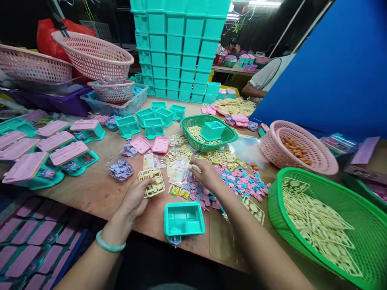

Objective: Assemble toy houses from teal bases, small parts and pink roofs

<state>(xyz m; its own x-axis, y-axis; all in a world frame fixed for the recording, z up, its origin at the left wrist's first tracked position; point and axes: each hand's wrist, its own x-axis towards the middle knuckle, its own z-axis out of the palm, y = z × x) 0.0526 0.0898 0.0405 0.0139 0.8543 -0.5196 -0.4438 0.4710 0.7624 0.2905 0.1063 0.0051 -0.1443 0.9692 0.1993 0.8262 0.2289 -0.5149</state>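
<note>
Between the thumb and fingers of my left hand [134, 197] is a cream plastic parts frame [151, 182], held above the table. My right hand [205, 174] reaches over the middle of the table, its fingers curled together around a small cream piece [195, 166], beside clear printed packets [179, 172]. Close to the table's front edge stands an open teal box [184, 219]. Small bags of yellow, green and orange bits [179, 192] lie behind it. Pink, blue and purple small parts [242, 179] are heaped under and right of my right hand.
A green basket of cream frames [320, 225] stands at the right, near a pink basket [299, 147]. Behind are a green tray [208, 145] and stacked teal boxes [181, 52]. Pink-lidded boxes [69, 153] fill the left. A person's arm [254, 90] shows at the back.
</note>
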